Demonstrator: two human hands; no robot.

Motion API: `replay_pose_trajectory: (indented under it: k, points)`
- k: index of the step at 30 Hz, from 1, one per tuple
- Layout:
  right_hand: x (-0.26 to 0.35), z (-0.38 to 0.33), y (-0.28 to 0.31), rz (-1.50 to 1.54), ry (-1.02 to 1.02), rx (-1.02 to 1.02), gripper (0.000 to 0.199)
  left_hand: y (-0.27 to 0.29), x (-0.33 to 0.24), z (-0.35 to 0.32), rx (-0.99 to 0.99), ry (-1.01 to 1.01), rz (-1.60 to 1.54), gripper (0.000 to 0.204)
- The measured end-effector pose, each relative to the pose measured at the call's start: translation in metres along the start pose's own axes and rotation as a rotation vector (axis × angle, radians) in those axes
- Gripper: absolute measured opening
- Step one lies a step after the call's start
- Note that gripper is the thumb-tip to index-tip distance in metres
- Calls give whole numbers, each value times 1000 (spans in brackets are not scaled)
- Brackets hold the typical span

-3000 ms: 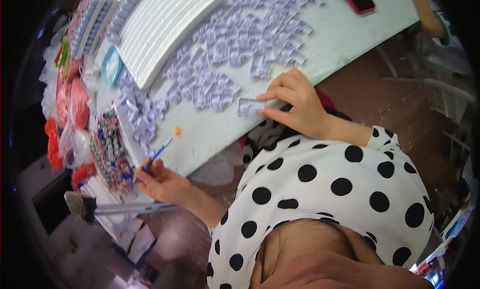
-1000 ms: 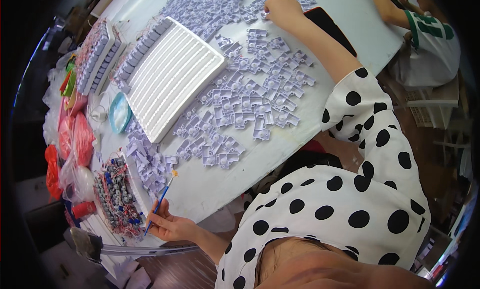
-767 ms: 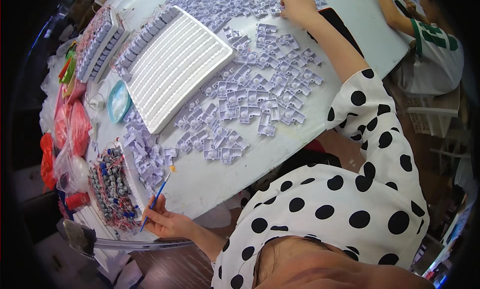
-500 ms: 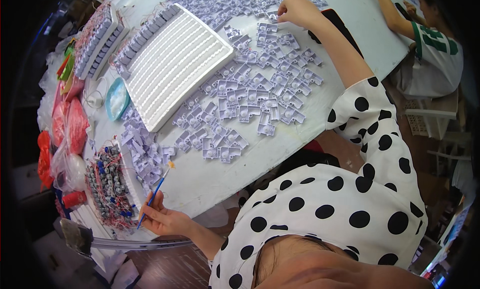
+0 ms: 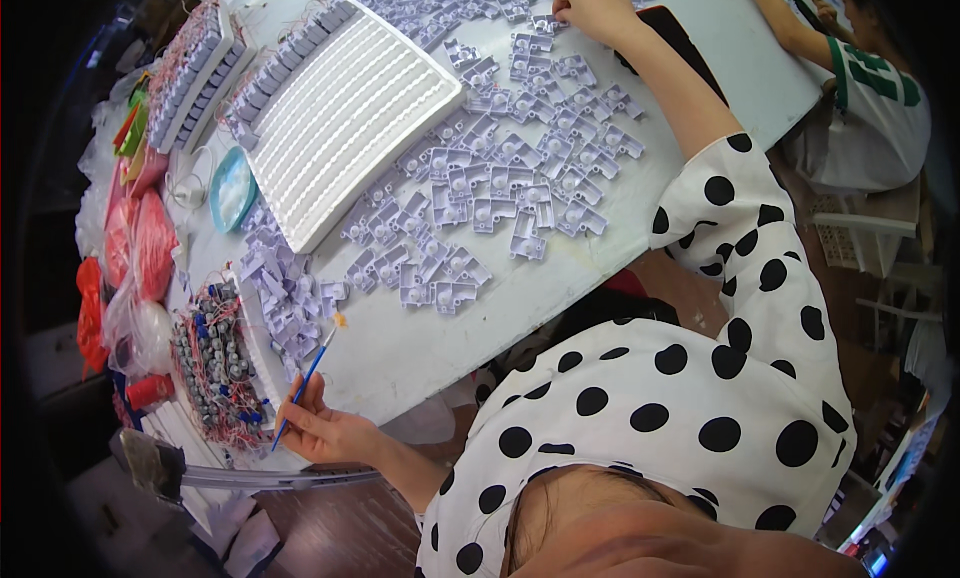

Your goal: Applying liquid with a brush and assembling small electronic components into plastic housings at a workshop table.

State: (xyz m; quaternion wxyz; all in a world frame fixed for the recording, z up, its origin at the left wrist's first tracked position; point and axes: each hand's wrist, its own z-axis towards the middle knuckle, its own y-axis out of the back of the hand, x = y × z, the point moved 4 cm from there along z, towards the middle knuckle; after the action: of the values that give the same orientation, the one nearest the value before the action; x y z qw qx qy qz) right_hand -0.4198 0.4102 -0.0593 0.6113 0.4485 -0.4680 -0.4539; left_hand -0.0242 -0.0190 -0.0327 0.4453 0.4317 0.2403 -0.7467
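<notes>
My left hand [image 5: 318, 428] is closed round a thin blue brush [image 5: 305, 386] near the table's front left edge; an orange-yellow blob covers the brush's tip. Far across the table, my right hand [image 5: 592, 10] has its fingers bent down at a small pale-lilac plastic housing [image 5: 546, 24]. Its fingertips meet at that part, and whether they grip it is hard to see. Many similar lilac housings [image 5: 498, 183] lie spread over the middle of the table, open side up. More of them [image 5: 283, 283] are heaped near my left hand.
A white ridged foam tray [image 5: 350, 118] holds a row of grey parts along its left edge. Left of it are a turquoise bowl [image 5: 232, 190] with white stuff, and small wired motors [image 5: 215, 363]. A dark flat object [image 5: 672, 53] lies under my right forearm. Another person [image 5: 870, 108] sits at the right.
My right hand has shifted slightly farther away over the scattered housings. The left hand and its brush stay nearly in place. The whole view has drifted a little.
</notes>
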Motion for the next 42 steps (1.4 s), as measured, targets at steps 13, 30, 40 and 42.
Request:
replay_pose_trajectory:
  k: [13, 30, 40, 42]
  points:
    - [124, -261, 66, 587, 418, 47, 6, -15, -7, 3, 176, -12, -192, 18]
    - [129, -317, 11, 770, 339, -44, 43, -57, -42, -85, 899, -168, -325, 23]
    - [133, -319, 8, 770, 335, -135, 28, -53, -33, -101, 1068, -247, -346, 20]
    - [132, -319, 7, 769, 326, -134, 28, -48, -34, -97, 1079, -243, -340, 20]
